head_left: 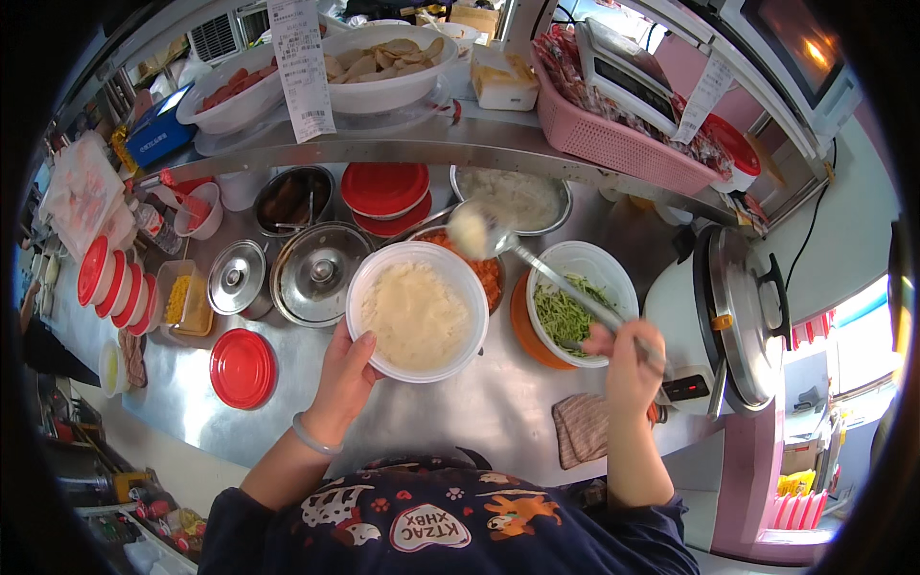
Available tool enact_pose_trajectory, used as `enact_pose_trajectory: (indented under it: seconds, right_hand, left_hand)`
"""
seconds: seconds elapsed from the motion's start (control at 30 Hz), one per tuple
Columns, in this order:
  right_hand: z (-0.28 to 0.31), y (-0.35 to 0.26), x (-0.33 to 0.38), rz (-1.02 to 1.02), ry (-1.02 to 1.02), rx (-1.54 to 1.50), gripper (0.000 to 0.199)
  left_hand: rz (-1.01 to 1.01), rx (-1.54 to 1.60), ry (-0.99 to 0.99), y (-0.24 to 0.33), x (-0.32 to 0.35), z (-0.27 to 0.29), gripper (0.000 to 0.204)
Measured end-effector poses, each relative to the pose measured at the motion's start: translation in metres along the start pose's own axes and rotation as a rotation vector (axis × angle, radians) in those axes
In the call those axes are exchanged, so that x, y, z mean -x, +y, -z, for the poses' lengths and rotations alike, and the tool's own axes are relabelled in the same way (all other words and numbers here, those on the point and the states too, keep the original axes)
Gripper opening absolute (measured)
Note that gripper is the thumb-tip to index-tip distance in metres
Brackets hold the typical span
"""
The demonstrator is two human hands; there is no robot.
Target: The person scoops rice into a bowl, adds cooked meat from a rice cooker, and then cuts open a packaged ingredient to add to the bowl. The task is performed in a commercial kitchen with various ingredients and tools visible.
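Beneath a laden shelf (431, 131), a stainless-steel worktop (460, 431) crowded along its far side, with a white rice cooker (676, 316) at the right and a red lid (242, 369) lying flat at the left. At centre, near the body and raised above the steel, a round white plastic bowl (480, 316) of pale, rice-like food, open side up. Just beyond its far-right rim, partly over a pan of orange diced food (492, 278), the blurred head of a metal ladle (575, 293) with a pale load. Long axis of the ladle on a diagonal, from that head back toward the near right, across a tub of shredded green vegetable (628, 287). Left hand (347, 369) nearer to the bowl, in from the lower left: thumb over the near-left rim, other fingers mostly hidden below, apparently in support. Right hand (631, 356) at the handle's near end, well apart from the bowl, forearm almost straight up from the lower edge, fingers curled closed around the handle.
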State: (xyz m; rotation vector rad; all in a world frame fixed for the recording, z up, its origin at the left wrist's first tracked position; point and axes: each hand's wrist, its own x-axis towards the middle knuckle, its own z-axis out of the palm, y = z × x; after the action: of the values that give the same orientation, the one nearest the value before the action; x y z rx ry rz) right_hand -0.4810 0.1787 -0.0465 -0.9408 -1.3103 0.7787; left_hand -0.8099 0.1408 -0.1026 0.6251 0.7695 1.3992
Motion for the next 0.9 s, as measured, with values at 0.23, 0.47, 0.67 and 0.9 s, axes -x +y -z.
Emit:
enact_pose_trajectory:
  seconds: [0.23, 0.47, 0.67, 0.9]
  right_hand:
    - [-0.029, -0.042, 0.023, 0.613, -0.633, 0.384, 0.025]
    - [-0.030, -0.052, 0.031, 0.314, -0.361, 0.121, 0.015]
    - [-0.042, -0.057, 0.040, 0.297, -0.368, 0.374, 0.008]
    - [-0.042, -0.067, 0.055, 0.192, -0.353, 0.283, 0.008]
  left_hand:
    - [0.008, 0.079, -0.087, 0.001, 0.012, -0.007, 0.056]
    - [-0.030, 0.028, -0.050, 0.009, 0.024, -0.002, 0.055]
    - [-0.065, -0.042, -0.020, 0.005, 0.027, -0.004, 0.056]
    - [-0.112, -0.133, 0.012, 0.000, 0.027, -0.004, 0.060]
